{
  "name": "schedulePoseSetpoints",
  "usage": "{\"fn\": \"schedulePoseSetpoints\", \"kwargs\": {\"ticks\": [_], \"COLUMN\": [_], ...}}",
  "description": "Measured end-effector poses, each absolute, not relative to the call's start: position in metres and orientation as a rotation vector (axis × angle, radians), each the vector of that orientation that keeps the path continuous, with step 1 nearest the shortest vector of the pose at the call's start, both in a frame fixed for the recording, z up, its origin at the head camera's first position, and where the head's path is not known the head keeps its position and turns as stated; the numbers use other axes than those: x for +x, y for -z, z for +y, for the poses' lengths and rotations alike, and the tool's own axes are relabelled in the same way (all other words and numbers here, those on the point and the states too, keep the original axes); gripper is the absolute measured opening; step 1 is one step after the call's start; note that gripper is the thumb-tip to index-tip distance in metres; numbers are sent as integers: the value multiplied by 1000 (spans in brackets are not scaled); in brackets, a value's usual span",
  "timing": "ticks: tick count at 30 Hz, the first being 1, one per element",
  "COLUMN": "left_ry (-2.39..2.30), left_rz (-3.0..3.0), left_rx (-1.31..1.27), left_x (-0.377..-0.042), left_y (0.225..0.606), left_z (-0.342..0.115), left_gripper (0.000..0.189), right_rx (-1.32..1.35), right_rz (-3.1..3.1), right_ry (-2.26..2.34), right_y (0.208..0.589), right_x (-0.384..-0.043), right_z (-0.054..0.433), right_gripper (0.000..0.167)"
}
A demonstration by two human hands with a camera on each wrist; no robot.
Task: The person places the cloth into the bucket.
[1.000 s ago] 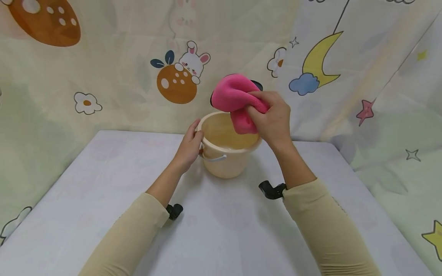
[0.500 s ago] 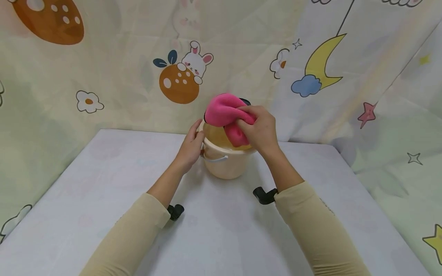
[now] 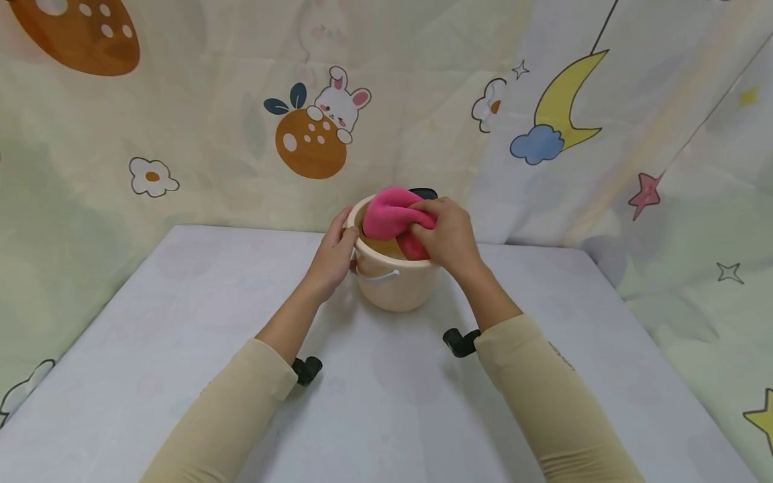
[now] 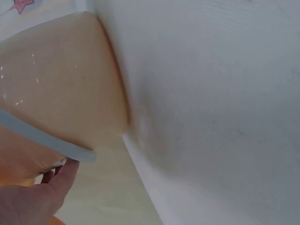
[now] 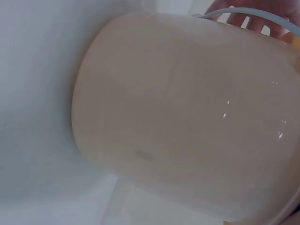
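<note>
A cream plastic bucket (image 3: 395,292) stands upright on the white-covered table, its light grey handle (image 3: 379,276) hanging down the near side. My left hand (image 3: 331,261) holds the bucket at its left side, thumb by the rim. In the left wrist view, fingertips (image 4: 68,174) show close to the handle's end. My right hand (image 3: 451,238) pinches a folded pink cloth (image 3: 392,213) with a black edge, right at the bucket's mouth. The cloth's lower part dips below the rim. The right wrist view shows mostly the bucket's outer wall (image 5: 178,108); the cloth is out of sight there.
The white table (image 3: 386,402) extends around the bucket. A patterned curtain (image 3: 211,134) hangs close behind it and along the sides. Black wrist mounts (image 3: 306,370) jut inward from both sleeves.
My right hand has lowered the pink cloth, slightly leftward, from above the bucket down to its mouth. The left hand and the bucket stay where they were.
</note>
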State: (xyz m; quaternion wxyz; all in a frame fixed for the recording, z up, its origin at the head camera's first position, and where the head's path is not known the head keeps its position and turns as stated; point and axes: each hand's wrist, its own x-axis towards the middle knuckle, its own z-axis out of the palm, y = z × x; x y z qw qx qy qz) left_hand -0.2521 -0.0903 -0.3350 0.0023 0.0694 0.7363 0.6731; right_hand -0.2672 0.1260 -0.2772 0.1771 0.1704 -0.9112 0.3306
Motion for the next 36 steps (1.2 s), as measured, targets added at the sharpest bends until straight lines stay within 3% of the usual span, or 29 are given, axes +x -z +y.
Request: {"fn": "schedulePoseSetpoints", "kwargs": {"ticks": [19, 36], "left_ry": [-2096, -2127], "left_rz": [2326, 2284], "left_rx": [191, 212], "left_x": [-252, -254], "left_y": [334, 336], "left_z": [-88, -90], "left_gripper": [59, 59], "right_rx": [608, 551], "right_rz": [-2836, -2970], "right_ry": [-741, -711], "right_y": [271, 268], "right_x": [-275, -277], "right_z": [126, 122], "right_gripper": [29, 34]}}
